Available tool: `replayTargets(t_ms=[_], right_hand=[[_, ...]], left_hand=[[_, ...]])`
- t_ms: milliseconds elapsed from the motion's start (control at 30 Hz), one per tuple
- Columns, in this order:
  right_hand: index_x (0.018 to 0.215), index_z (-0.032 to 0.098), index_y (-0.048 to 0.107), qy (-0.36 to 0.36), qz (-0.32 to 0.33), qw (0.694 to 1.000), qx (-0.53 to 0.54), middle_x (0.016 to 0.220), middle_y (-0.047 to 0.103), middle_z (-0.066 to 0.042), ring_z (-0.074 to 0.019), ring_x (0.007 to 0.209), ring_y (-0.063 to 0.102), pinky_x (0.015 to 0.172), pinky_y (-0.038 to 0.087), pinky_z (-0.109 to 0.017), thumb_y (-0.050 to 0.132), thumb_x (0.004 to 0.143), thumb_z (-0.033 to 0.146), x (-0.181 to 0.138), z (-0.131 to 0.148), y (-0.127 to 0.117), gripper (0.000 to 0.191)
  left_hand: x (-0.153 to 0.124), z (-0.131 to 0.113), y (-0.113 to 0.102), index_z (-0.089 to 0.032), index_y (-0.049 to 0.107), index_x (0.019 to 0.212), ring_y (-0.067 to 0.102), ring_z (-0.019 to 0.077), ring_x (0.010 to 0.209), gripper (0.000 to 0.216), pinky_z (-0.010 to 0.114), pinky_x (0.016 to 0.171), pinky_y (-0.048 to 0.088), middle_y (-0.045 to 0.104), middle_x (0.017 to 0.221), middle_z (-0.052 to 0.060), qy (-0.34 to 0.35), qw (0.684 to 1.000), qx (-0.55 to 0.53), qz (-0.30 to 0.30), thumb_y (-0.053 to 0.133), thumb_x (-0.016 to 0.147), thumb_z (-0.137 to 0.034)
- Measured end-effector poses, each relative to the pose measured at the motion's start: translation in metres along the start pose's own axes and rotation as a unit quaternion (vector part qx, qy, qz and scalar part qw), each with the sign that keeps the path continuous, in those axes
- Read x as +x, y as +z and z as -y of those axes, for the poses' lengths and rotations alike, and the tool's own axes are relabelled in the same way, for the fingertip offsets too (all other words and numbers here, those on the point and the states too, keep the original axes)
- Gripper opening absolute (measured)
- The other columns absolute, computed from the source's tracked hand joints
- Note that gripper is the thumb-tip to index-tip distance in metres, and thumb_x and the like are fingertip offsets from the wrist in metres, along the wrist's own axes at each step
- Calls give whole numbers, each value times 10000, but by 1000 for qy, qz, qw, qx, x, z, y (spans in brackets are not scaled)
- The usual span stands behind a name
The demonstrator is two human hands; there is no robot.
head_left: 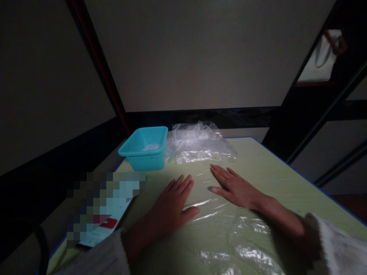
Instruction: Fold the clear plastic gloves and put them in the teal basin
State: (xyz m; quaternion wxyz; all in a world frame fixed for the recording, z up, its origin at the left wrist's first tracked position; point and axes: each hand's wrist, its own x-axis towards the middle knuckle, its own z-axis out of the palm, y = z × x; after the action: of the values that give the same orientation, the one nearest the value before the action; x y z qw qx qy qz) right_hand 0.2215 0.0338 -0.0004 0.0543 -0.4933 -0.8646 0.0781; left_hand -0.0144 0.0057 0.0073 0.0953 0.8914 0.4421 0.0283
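Note:
My left hand lies flat and open, fingers together, pressing on a clear plastic sheet spread over the pale green table. My right hand also rests flat and open on the same sheet, a little farther away, fingers pointing to the far left. Neither hand grips anything. The sheet reaches down to the near edge and shines in creases.
A turquoise plastic tub stands at the far left of the table. Beside it lies a crumpled pile of clear plastic bags. A printed card or booklet lies at the left edge. Dark frame bars and a grey wall stand behind.

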Motion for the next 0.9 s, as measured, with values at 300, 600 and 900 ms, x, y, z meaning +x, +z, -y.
replayTargets(t_ms=[300,600,900], right_hand=[[1389,109,292,-19,-108,993,32,1431,309,-146,-228,1326,266,1085,177,-494,275,926,468,0,17,-10,586],[1380,21,289,-74,-41,996,-13,1435,273,-179,-244,1333,235,1087,221,-434,289,929,393,8,36,8,585],[1408,78,243,-50,-9,998,-28,1454,211,-154,-257,1343,189,1082,207,-469,242,886,594,9,20,4,735]], left_hand=[[2,3,0,-53,306,1357,159,276,1362,628,497,1089,189,211,1468,170,-18,998,7,-60,444,858,-408],[6,-9,11,-39,313,1345,218,249,1348,569,428,1085,261,265,1445,192,26,997,-26,-74,436,857,-304],[3,-6,10,-59,296,1360,186,264,1356,620,461,1085,237,250,1454,176,29,999,-2,-42,441,867,-407]])
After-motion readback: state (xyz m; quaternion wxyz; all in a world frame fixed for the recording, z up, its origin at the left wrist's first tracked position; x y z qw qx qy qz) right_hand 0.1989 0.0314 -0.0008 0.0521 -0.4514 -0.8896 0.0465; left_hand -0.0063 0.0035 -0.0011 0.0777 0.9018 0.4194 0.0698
